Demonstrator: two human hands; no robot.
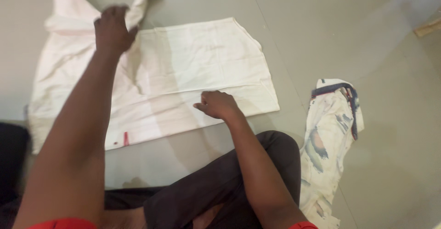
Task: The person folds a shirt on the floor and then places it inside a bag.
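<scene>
A white garment (pixel 202 68) lies spread flat on the grey floor (pixel 321 26) in front of me. My left hand (pixel 112 29) reaches to its far upper left and grips a bunched sleeve part (pixel 140 1) that lifts off the floor. My right hand (pixel 216 104) rests on the near lower part of the garment, fingers curled and pressing the cloth down. My knee in dark trousers (pixel 257 164) sits just below the cloth's near edge.
A second crumpled white cloth with blue and dark patterns (pixel 328 141) lies on the floor at my right, beside my knee. A dark object (pixel 11 160) sits at the left edge. A pale wooden edge (pixel 429 26) shows at the far right.
</scene>
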